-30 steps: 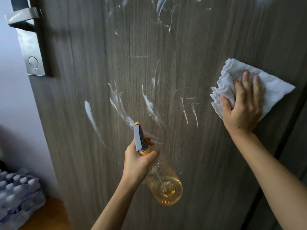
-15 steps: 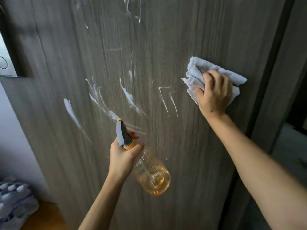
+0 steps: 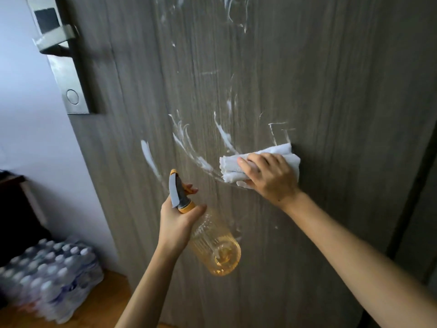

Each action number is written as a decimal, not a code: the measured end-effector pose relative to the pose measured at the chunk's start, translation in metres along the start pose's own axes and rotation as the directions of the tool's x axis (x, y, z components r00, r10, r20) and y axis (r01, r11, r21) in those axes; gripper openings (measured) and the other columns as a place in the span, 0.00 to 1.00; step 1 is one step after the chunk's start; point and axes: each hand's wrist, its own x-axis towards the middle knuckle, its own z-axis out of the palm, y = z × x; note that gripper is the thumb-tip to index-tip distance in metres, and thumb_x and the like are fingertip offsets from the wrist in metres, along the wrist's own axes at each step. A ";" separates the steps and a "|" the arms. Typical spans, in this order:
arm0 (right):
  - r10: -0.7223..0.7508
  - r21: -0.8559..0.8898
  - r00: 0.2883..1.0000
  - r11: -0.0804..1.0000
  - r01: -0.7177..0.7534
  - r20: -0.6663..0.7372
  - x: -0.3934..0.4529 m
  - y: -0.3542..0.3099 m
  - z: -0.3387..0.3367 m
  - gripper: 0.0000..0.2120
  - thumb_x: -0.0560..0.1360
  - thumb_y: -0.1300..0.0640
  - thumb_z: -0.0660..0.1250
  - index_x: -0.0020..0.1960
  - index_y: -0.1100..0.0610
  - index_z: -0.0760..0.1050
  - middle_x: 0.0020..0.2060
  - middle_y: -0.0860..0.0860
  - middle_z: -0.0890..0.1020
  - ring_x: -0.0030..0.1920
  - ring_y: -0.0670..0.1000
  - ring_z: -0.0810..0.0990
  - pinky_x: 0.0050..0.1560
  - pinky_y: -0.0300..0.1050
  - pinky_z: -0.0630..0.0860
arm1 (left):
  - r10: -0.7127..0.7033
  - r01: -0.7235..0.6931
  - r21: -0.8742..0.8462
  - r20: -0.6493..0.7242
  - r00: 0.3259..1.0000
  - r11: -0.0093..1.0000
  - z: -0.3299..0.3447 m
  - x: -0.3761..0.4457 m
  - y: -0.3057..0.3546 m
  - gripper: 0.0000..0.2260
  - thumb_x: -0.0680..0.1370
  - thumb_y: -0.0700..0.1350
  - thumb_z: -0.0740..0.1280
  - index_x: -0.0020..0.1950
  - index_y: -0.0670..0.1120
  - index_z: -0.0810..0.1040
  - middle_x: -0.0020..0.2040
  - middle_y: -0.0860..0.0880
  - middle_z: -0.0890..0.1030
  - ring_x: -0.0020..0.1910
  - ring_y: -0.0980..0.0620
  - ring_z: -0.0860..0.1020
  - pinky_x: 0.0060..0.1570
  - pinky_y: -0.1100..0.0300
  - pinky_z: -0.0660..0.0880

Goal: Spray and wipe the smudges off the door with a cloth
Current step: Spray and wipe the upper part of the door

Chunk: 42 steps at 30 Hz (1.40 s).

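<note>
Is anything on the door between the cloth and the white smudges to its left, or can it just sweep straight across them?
Nothing visible blocks it. The right hand presses the cloth flat on the door, already at the nearest smudges. The spray bottle in the left hand hangs below that path.

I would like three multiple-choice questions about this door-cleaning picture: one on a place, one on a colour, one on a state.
1. Where is the door handle?
A. upper left
B. lower right
C. centre

2. What colour is the liquid in the spray bottle?
A. blue
B. amber
C. green

3. What is the right hand doing?
A. hanging idle
B. turning the handle
C. pressing the cloth on the door

Answers:
1 A, the metal handle sits on the upper left edge.
2 B, the clear bottle shows amber liquid.
3 C, its fingers hold the folded white cloth against the wood.
</note>
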 end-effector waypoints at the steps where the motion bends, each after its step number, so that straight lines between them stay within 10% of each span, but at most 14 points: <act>1: -0.025 -0.010 0.999 1.000 0.025 0.021 0.000 0.000 0.006 0.22 0.75 0.44 0.70 0.62 0.56 0.73 0.48 0.54 0.82 0.43 0.54 0.79 0.44 0.49 0.74 | -0.003 0.003 0.001 -0.017 1.000 1.000 -0.006 0.003 -0.002 0.19 0.60 0.51 0.73 0.49 0.50 0.78 0.50 0.46 0.81 0.45 0.38 0.81 0.46 0.41 0.79; 8: -0.056 -0.066 0.998 0.996 0.055 -0.002 -0.006 0.004 0.021 0.14 0.79 0.49 0.65 0.62 0.54 0.74 0.48 0.53 0.82 0.41 0.54 0.79 0.44 0.48 0.71 | -0.063 0.062 -0.016 -0.084 0.994 0.998 -0.033 0.023 -0.015 0.16 0.64 0.42 0.71 0.45 0.33 0.75 0.40 0.35 0.79 0.38 0.44 0.79 0.42 0.45 0.79; 25: -0.063 -0.060 0.998 0.996 0.063 0.000 -0.010 0.003 0.021 0.17 0.77 0.49 0.68 0.62 0.54 0.72 0.52 0.53 0.74 0.45 0.53 0.73 0.45 0.48 0.69 | -0.034 0.034 0.004 -0.089 0.995 0.999 -0.024 0.011 -0.053 0.24 0.61 0.52 0.72 0.50 0.38 0.76 0.44 0.37 0.80 0.43 0.39 0.81 0.43 0.49 0.81; 33: 0.001 -0.034 0.999 0.999 -0.003 -0.054 -0.044 -0.017 0.008 0.24 0.73 0.48 0.75 0.64 0.55 0.72 0.52 0.54 0.75 0.47 0.54 0.73 0.45 0.49 0.70 | -0.027 0.021 0.033 0.193 0.981 0.999 0.026 -0.055 -0.112 0.17 0.64 0.50 0.71 0.52 0.51 0.75 0.46 0.52 0.80 0.42 0.47 0.80 0.40 0.61 0.79; 42: 0.162 -0.041 0.985 0.986 -0.160 0.064 -0.153 -0.066 -0.048 0.20 0.75 0.48 0.73 0.63 0.55 0.73 0.51 0.53 0.75 0.46 0.54 0.75 0.44 0.50 0.71 | -0.104 0.030 0.241 0.301 0.948 0.970 0.050 -0.097 -0.184 0.13 0.65 0.49 0.71 0.46 0.48 0.75 0.40 0.50 0.77 0.39 0.47 0.78 0.38 0.48 0.78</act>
